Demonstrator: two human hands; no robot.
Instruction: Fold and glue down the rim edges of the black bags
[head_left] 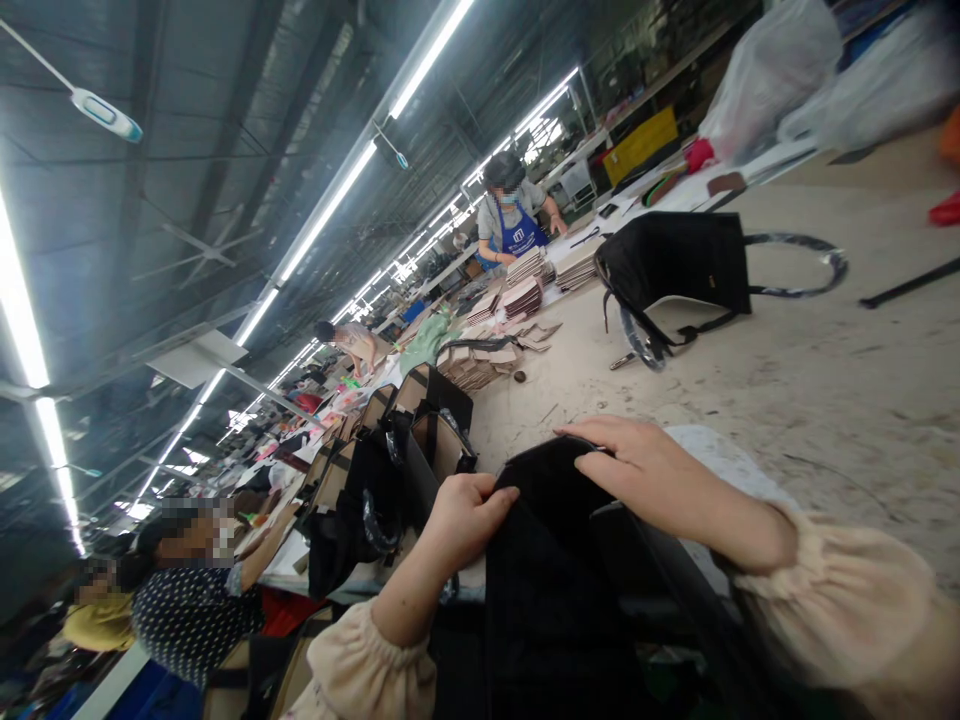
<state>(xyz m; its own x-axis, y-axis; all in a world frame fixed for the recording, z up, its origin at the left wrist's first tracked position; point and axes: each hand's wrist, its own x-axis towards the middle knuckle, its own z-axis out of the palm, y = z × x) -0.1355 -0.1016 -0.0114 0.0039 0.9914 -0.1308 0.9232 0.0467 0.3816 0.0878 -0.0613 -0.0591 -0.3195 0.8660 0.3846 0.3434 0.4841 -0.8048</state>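
A black bag (pixel 551 560) is in front of me at the table's near edge, its lower part in dark shadow. My left hand (pixel 469 515) pinches its upper left edge between thumb and fingers. At the upper right edge my right hand (pixel 626 460) grips the same bag, with the thumb on the near side and the fingers over the far side. Another black bag (pixel 675 270) with plastic-wrapped handles lies on the table farther back. To the left of my left hand stand several black and tan bags (pixel 412 430) in a row.
The worn beige table (pixel 810 380) stretches to the right and back. Stacks of cut pieces (pixel 521 295) sit beyond the bags. A person in a blue apron (pixel 521 235) works behind them; another in a dotted top (pixel 191 610) is at left. Plastic bags (pixel 780 80) lie at upper right.
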